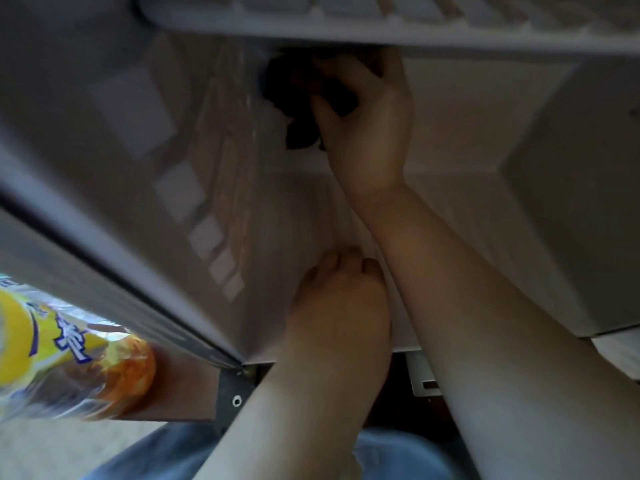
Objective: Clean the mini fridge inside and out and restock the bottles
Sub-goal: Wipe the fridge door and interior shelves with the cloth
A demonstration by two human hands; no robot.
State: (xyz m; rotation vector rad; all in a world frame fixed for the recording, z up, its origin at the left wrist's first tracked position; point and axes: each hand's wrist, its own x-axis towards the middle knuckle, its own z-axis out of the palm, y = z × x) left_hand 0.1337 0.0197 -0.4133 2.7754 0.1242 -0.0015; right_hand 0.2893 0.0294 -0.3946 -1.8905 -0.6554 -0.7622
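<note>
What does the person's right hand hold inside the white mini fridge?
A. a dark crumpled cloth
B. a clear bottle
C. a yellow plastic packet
A: the right hand grips a dark crumpled cloth just under the white shelf.

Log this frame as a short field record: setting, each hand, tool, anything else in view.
setting: inside the mini fridge, looking in under the shelf
right hand: grips a dark cloth at the back left corner, just below the shelf
left hand: rests on the fridge floor near the front, holding nothing visible
other: yellow packet outside the fridge, at the left
</note>
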